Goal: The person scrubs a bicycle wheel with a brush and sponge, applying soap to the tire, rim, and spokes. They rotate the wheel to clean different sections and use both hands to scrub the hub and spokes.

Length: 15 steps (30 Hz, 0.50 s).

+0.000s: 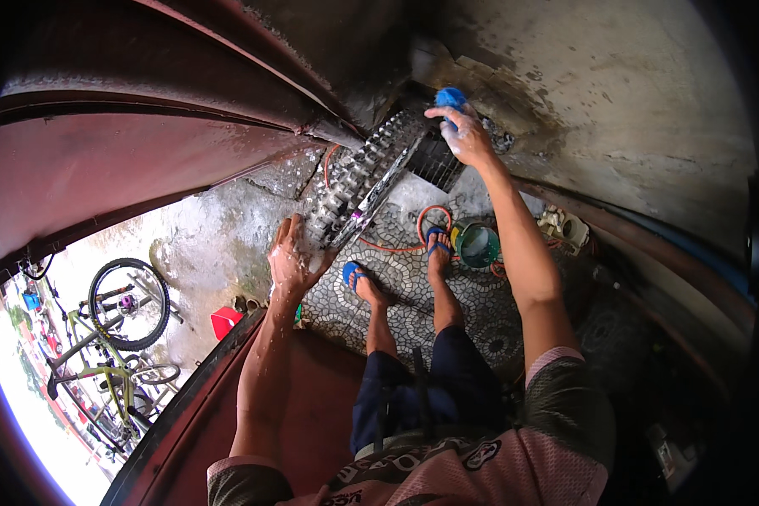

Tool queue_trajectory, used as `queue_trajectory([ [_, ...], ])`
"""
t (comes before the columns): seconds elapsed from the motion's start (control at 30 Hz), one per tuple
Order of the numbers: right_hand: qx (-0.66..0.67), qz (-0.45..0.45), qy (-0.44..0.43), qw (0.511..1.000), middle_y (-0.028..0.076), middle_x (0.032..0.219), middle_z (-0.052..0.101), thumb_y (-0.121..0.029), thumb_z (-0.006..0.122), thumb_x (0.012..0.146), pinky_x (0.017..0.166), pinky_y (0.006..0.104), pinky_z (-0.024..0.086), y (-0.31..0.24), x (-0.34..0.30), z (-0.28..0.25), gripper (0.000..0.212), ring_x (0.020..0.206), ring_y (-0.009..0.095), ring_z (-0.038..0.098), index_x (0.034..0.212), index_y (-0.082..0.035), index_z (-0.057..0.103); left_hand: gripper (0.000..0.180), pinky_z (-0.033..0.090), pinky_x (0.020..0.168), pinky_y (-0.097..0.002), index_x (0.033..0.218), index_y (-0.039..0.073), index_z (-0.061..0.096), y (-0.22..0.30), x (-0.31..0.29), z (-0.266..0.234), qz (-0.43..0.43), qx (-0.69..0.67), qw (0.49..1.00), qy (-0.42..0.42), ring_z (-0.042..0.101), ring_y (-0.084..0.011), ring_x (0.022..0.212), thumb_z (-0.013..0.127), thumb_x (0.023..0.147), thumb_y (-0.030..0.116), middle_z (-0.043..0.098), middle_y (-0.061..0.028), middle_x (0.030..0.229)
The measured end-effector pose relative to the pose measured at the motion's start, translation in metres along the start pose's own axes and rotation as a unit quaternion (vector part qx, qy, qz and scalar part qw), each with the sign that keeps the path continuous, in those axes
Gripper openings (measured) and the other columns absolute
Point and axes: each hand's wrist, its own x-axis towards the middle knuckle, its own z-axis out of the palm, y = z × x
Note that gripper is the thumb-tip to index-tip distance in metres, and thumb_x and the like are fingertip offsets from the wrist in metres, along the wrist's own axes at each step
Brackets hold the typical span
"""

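A bicycle wheel (346,192) with a knobby, foam-flecked tire is seen nearly edge-on in front of me, slanting from lower left to upper right. My left hand (292,260), wet and soapy, grips the tire at the wheel's near end. At the far end, suds cover my right hand (465,137), which holds a bright blue sponge (451,98) beside the tire. Its index finger points out to the left and the other fingers curl. Part of the sponge is hidden behind the fingers. The spokes hardly show from this angle.
Near my blue flip-flops stands a green bucket (476,244) of cloudy water, with an orange hose (419,221) looping past. A dark drain grate (437,164) lies beyond. Walls rise on both sides. Outside at left are a bicycle (101,371) and a red box (225,321).
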Motion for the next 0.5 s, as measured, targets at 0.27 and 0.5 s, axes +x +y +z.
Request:
queue_trajectory([
  [0.27, -0.039, -0.147, -0.022, 0.988, 0.018, 0.111, 0.062, -0.032, 0.079, 0.089, 0.094, 0.0493, 0.051, -0.067, 0.008, -0.006, 0.021, 0.108, 0.039, 0.062, 0.108, -0.024, 0.08, 0.093, 0.054, 0.096, -0.0515, 0.142, -0.009, 0.05, -0.009, -0.011, 0.007, 0.004, 0.019, 1.0, 0.008, 0.063, -0.0487, 0.113, 0.087, 0.072, 0.041, 0.061, -0.0301, 0.128],
  [0.5, 0.005, -0.106, -0.042, 0.993, 0.016, 0.105, 0.062, -0.024, 0.083, 0.086, 0.09, 0.0474, 0.052, -0.076, -0.001, -0.002, 0.015, 0.103, 0.039, 0.063, 0.098, -0.017, 0.078, 0.089, 0.055, 0.097, -0.0502, 0.139, -0.005, 0.055, -0.003, -0.017, 0.007, -0.005, 0.02, 0.999, 0.029, 0.064, -0.0479, 0.115, 0.088, 0.071, 0.042, 0.063, -0.0295, 0.128],
])
